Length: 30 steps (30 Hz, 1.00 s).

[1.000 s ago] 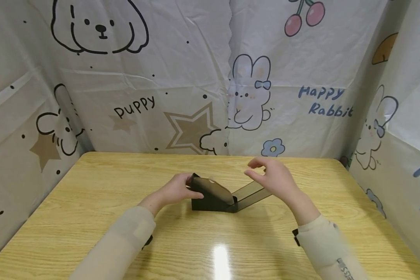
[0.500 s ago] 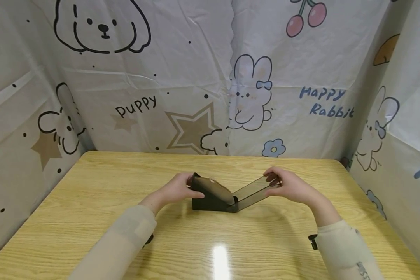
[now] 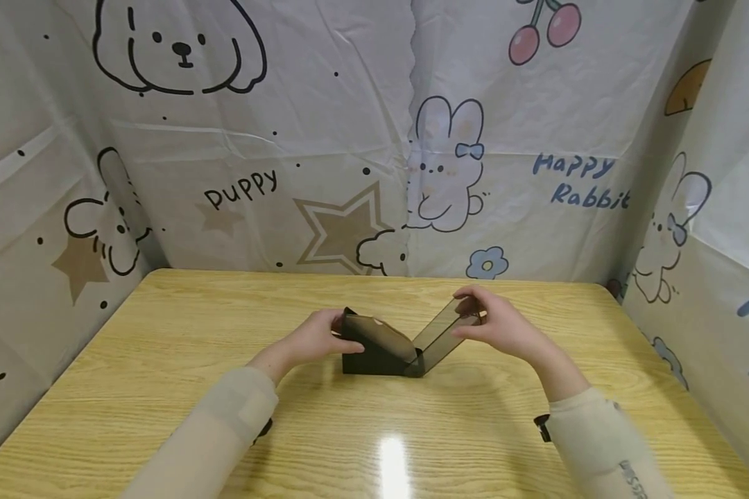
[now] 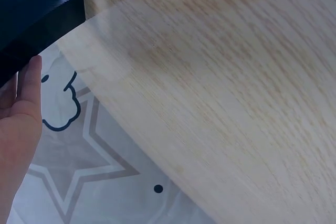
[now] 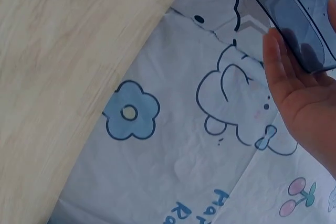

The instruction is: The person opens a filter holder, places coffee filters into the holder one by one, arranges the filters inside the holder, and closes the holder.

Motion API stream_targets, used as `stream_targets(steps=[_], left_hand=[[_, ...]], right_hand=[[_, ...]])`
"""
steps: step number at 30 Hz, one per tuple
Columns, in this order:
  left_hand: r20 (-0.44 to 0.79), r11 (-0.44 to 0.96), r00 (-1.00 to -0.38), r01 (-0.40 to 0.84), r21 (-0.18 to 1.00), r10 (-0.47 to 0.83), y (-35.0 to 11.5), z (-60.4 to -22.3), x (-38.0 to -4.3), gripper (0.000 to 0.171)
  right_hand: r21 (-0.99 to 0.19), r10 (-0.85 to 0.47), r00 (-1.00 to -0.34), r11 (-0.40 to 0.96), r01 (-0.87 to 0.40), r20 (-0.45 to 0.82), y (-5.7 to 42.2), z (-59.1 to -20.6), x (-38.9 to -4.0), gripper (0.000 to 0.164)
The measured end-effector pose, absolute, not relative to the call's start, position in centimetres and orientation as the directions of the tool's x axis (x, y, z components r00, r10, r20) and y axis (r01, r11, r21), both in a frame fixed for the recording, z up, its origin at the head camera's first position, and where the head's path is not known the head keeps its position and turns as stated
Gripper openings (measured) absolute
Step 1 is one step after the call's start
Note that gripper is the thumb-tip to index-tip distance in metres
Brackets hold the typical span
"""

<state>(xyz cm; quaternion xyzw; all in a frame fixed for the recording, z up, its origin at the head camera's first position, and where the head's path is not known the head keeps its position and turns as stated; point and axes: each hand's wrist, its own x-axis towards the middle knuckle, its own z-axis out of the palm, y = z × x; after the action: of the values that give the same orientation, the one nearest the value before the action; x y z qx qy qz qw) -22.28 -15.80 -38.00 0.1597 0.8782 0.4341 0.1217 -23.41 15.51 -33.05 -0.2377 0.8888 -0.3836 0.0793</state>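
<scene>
A black box (image 3: 374, 362) with a sloping side edge sits on the table, held at its left end by my left hand (image 3: 315, 337). A tinted see-through lid (image 3: 438, 341) slants up to the right from the box's low right end. My right hand (image 3: 499, 324) grips the lid's raised far end between thumb and fingers. A brownish curved panel (image 3: 383, 337) fills the box's sloping mouth; what lies beneath it is hidden. In the left wrist view, fingers touch the underside of the dark box (image 4: 39, 6). The right wrist view shows fingers behind the tinted lid (image 5: 294, 19).
The wood-grain table (image 3: 225, 430) spreads around the box on all sides. A printed cloth (image 3: 250, 132) hangs behind the table's far edge, and similar cloth walls stand at left and right.
My right hand first reaches out and down to the lid's end and grips it. Then the lid tilts up and leftward with the hand. The left hand and black box stay put.
</scene>
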Motion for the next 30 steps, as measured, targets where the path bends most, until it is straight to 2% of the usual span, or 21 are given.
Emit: stream_targets(steps=[12, 24, 30], left_hand=[[-0.072, 0.562, -0.921, 0.171, 0.810, 0.383, -15.8, -38.2, -22.3, 0.023], [-0.068, 0.552, -0.916, 0.177, 0.814, 0.394, -15.7, -38.0, -22.2, 0.025], [-0.068, 0.549, -0.919, 0.172, 0.818, 0.388, -15.8, -37.9, -22.3, 0.027]], right_hand=[[-0.791, -0.414, -0.907, 0.529, -0.308, 0.076, 12.1, -34.7, -23.0, 0.055], [-0.748, -0.432, -0.899, 0.573, -0.334, 0.071, 9.4, -35.6, -22.7, 0.043], [-0.713, -0.466, -0.882, 0.597, -0.368, 0.065, 8.5, -35.7, -22.8, 0.050]])
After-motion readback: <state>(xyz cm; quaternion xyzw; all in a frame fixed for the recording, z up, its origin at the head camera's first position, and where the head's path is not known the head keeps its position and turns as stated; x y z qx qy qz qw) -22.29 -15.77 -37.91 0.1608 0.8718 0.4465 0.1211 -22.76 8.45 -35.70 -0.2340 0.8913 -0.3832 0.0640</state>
